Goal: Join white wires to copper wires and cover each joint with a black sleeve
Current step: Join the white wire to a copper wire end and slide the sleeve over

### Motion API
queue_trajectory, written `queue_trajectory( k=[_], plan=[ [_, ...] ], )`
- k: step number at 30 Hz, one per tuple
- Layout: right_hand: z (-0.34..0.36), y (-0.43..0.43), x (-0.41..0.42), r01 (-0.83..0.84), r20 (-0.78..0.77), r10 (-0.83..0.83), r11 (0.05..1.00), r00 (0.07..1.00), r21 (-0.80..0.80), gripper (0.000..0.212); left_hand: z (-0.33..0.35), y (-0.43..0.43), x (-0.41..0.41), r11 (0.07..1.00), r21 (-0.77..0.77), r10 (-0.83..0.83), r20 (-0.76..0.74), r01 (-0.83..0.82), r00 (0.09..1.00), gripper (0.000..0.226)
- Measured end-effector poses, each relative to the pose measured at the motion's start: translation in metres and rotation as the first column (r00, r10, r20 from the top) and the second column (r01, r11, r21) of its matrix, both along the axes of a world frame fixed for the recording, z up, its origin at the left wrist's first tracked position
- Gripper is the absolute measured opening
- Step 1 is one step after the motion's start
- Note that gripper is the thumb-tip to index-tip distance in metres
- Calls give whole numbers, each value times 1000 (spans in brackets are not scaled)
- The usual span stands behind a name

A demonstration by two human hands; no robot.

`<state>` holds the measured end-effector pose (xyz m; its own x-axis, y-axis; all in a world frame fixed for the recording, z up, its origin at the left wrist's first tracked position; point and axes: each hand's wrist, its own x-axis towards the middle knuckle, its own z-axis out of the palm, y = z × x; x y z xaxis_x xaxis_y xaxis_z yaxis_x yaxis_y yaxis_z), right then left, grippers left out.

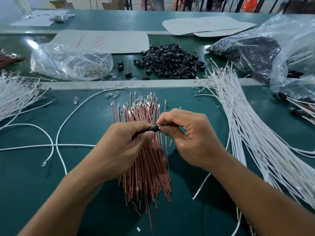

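Both hands meet above a fanned pile of copper wires (144,167) on the green table. My left hand (122,142) pinches a black sleeve (154,128) between thumb and fingers. My right hand (187,133) pinches a thin dark wire end (167,123) whose metal tip touches the sleeve's mouth. A thick bundle of white wires (252,133) lies to the right. Loose black sleeves (168,63) are heaped behind the table's divider strip.
A clear bag of small metal parts (71,62) sits at back left, a large bag of black parts (265,50) at back right. More white wires (15,96) lie at left, and long loose white wires (56,145) loop across the near table. Cardboard sheets (102,41) lie behind.
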<state>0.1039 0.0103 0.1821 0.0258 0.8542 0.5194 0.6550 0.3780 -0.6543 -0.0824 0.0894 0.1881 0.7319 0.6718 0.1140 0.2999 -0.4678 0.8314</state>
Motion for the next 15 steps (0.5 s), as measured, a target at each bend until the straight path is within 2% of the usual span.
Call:
queue_trajectory(
  k=[2, 5, 7, 9, 15],
  plan=[
    [-1, 1, 0, -17, -12, 16, 1000, 1000, -12, 8, -2, 0, -1, 1000, 22, 5, -16, -4, 1000, 31],
    [-2, 0, 2, -96, -125, 87, 993, 988, -72, 12, -3, -2, -1, 997, 70, 16, 12, -17, 1000, 22],
    [-2, 0, 6, -151, -217, 121, 980, 969, -126, 20, -2, -4, -2, 997, 74, 20, 49, -24, 999, 23],
    [-4, -1, 7, -164, -237, 127, 976, 963, -142, 29, -2, -6, -1, 997, 72, 28, 89, -35, 996, 26],
    [-9, 0, 5, -37, -372, -16, 990, 928, -136, 21, -5, -7, 2, 993, 82, 75, 118, -85, 990, 26]
  ],
)
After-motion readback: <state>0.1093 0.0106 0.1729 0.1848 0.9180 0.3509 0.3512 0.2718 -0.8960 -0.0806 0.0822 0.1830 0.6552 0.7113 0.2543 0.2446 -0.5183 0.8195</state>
